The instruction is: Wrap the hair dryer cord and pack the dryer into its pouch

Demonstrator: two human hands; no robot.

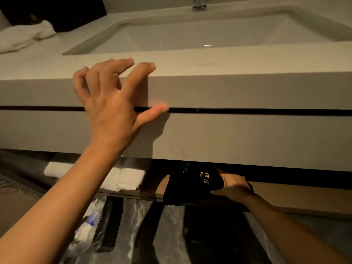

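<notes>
A black fabric pouch [192, 182] with gold lettering lies on the wooden shelf [297, 195] under the vanity counter. My right hand [235, 188] grips the pouch at its right side, thumb along its lower edge. The pouch's upper part is hidden behind the counter front. Up on the counter's front edge my left hand [112, 98] rests with fingers spread, holding nothing. The hair dryer and its cord do not show; I cannot tell whether they are inside the pouch.
The thick grey counter [247, 88] holds a sink basin [190, 35] and a tap [199, 3]. A white towel [22, 38] lies at the back left. Folded white towels [125, 177] sit on the shelf. Below are a plastic-wrapped item [87, 227] and a bin with a clear liner [171, 235].
</notes>
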